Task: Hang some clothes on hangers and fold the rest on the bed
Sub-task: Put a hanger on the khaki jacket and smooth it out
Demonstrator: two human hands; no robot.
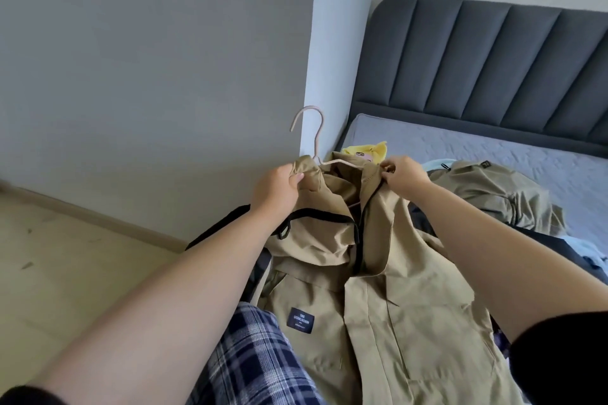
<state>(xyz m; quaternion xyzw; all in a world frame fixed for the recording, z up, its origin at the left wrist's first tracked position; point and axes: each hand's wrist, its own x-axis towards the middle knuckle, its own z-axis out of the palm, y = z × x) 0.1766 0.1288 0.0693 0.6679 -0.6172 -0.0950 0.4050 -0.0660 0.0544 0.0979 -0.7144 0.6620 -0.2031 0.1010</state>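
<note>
Plaid shorts: blue and white check, at the bottom edge, partly under the jacket's hem.
Jacket: khaki with black trim, spread front-up from the person's lap towards the bed; 1 dark label on its lower left panel.
Hanger: pale, its hook standing upright above the collar, 1 arm showing between the 2 hands, the rest hidden inside the jacket.
Left hand: fingers curled round the jacket's left shoulder fabric.
Right hand: thumb and fingers pinching the collar edge on the right side.
Bed: grey cover, dark padded headboard behind.
Olive garment: crumpled on the bed, just beyond the right forearm.
Yellow item: behind the collar, mostly hidden.
Floor: pale, at left.
</note>
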